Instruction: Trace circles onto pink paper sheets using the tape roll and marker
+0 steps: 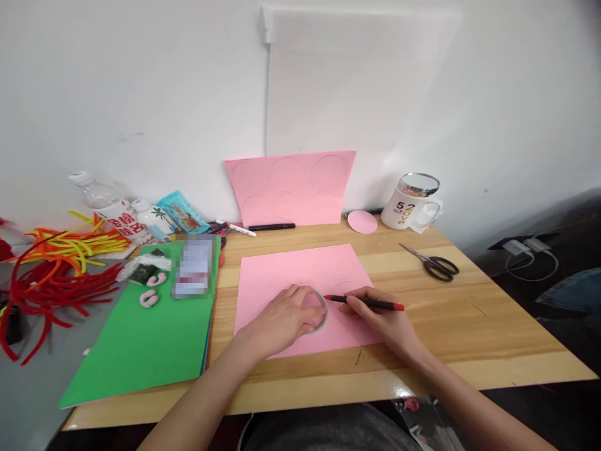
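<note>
A pink sheet lies flat on the wooden table, with faint circle outlines near its far right part. My left hand presses a round ring onto the sheet, its fingers curved over the ring's left side. Pink shows inside the ring. My right hand grips a black pen with red ends, held almost level. The pen's tip is beside the ring's upper right edge.
Green paper with earphones and a phone lies left. Scissors, a white mug and a pink disc are at the right and back. A pink sheet with drawn circles leans against the wall.
</note>
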A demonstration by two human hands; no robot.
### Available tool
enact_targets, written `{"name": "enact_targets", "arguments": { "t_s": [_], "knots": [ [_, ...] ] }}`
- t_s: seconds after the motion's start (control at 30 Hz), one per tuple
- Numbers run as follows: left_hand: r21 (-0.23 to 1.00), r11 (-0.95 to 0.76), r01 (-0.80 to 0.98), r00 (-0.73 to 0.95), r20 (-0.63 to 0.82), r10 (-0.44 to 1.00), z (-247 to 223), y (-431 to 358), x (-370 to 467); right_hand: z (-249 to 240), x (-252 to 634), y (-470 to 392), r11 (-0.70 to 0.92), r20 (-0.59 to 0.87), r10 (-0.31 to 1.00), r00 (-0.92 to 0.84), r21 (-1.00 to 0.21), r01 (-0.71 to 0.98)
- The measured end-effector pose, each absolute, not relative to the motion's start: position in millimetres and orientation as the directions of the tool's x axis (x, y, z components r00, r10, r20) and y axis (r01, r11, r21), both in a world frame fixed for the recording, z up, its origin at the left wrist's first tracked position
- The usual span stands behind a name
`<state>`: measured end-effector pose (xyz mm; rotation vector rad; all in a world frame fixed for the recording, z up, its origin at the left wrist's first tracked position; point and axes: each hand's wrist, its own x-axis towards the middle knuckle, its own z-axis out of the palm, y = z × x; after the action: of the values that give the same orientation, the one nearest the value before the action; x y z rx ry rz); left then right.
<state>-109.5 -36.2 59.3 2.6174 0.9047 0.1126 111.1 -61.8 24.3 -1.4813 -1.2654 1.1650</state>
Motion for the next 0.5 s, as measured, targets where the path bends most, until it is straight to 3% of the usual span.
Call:
{"name": "enact_targets", "arguments": {
  "t_s": [0.27,0.5],
  "knots": [
    [0.388,-0.714,0.582,0.787,-0.047,0.616,59,-35,-109,18,114,-79,-0.077,-0.082,0.997,-0.012,-0.972,0.223],
    [0.363,-0.718,0.594,0.784,-0.062,0.617,58,-33,-108,8,106,-114,0.043,0.015,0.996,-0.083,-0.94,0.338]
  ]
}}
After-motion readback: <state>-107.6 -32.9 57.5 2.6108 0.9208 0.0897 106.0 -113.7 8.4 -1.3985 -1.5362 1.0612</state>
